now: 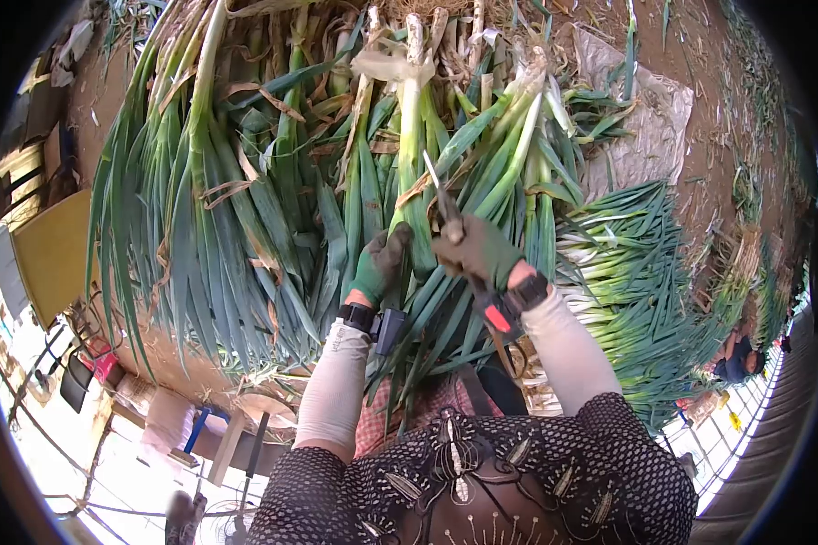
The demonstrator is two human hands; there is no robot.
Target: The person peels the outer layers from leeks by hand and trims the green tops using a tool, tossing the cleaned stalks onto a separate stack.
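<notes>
My left hand (386, 263), in a green and dark glove, is closed around the leafy part of a large green onion (411, 123). Its pale stalk points away from me, with loose dry skin near the far end. Beside it, my right hand (482, 250), gloved alike, grips a small knife (438, 186) whose blade points up and away, close to the stalk. The fingertips of the right hand are partly hidden. A thick pile of untrimmed green onions (218, 218) with brown, withered leaves lies under and around both hands.
Cleaner green onions (618, 291) lie stacked at the right, white ends toward me. A pale sheet (645, 127) covers soil beyond them. On the left are a yellow panel (64, 250) and a blue item (197, 429). Another person (741, 359) is at the far right.
</notes>
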